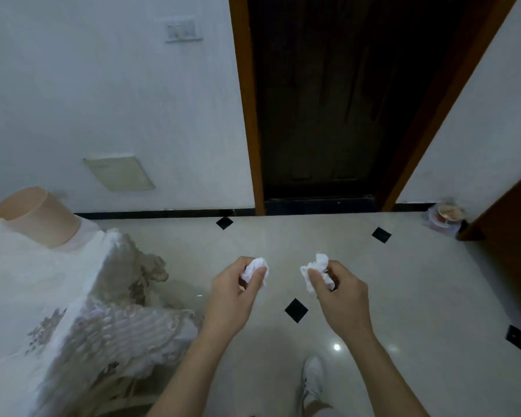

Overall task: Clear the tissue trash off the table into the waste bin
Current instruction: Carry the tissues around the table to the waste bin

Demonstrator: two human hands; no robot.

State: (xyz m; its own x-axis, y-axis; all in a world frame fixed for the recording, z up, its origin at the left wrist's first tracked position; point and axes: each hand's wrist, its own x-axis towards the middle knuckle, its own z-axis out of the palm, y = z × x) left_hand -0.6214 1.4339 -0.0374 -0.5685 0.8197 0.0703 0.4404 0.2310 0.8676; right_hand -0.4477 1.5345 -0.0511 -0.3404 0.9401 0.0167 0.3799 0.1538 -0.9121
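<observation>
Low centre, the left hand (235, 291) holds a crumpled tissue (254, 270) in its grip. The right hand (340, 296) pinches a second tissue (318, 270). Both are above the tiled floor (403, 281). At left a peach tub (39, 216) stands on the cloth-covered bench (18, 281), its inside unseen. A blurred bagged container (445, 219) sits mid right near the dark door (313, 100).

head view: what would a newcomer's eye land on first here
The crumpled white tissues stand out first: the left hand grips a tissue wad and the right hand pinches a second tissue wad, both over the pale tiled floor at mid-frame. Behind them a dark door fills the top centre. At left, a beige container stands on the cloth-covered table.
</observation>
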